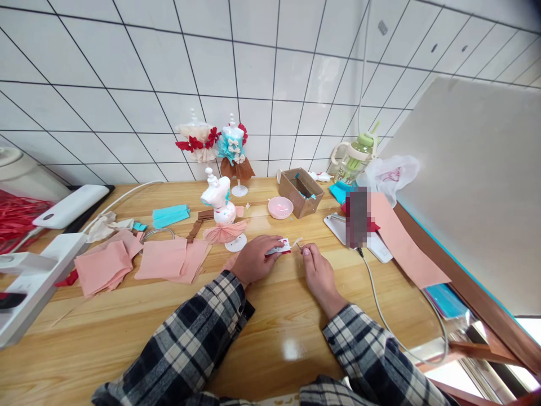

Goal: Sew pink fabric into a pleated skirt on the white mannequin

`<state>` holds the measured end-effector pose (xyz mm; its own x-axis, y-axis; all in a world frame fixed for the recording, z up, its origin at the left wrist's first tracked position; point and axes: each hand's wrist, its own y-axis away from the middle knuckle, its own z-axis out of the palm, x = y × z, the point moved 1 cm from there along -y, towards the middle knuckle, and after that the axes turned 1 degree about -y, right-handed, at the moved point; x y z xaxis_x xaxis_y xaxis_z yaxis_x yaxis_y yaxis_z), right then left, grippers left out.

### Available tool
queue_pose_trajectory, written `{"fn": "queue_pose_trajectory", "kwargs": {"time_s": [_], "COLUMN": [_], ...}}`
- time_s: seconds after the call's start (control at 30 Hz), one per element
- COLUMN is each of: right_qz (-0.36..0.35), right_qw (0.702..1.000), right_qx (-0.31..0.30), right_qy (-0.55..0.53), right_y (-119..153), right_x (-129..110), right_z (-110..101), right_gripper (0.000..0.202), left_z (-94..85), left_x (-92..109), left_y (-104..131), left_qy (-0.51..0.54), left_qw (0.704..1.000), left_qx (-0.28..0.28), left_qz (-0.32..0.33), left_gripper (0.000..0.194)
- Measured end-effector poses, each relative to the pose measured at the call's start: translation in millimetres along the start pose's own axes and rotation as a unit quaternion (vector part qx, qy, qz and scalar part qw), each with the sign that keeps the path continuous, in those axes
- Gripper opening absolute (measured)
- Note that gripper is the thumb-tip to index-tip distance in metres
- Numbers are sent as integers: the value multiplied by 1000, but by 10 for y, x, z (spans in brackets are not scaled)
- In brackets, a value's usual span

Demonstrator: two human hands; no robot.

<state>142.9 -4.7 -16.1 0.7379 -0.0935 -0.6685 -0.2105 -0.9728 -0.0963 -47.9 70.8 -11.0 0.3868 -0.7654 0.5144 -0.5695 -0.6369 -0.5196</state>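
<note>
My left hand (257, 258) is closed around a small white and red tube (279, 246), its end pointing right. My right hand (316, 270) pinches a thin dark stick (300, 246), its tip beside a small whitish strip (297, 241) near the tube's end. Just beyond my left hand stands a small white dress-form figure (218, 194) with a pink gathered skirt (225, 232) on a round white base (235, 243). Brown folded strips (195, 230) lie to its left. A pink bowl (280, 207) sits beyond the hands.
Pink cloth pieces (162, 259) and a blue piece (171, 215) lie left. Two dressed figures stand by the wall. A cardboard box (301, 192), a green-lidded bottle (357, 157), a phone (336, 228) and a long pink strip (412, 248) are right. A power strip (46, 282) lies far left.
</note>
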Motion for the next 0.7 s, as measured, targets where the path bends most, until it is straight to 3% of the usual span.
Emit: {"fn": "queue_pose_trajectory", "kwargs": {"time_s": [0.7], "right_qz": [5], "right_qw": [1000], "right_qx": [-1], "right_qy": [0], "right_y": [2], "right_x": [-6], "right_z": [-10], "right_gripper": [44], "left_z": [-43], "left_x": [-6], "left_y": [21], "left_qy": [6], "left_qw": [1000], "left_qx": [15], "left_qz": [-13], "left_gripper": [21]}}
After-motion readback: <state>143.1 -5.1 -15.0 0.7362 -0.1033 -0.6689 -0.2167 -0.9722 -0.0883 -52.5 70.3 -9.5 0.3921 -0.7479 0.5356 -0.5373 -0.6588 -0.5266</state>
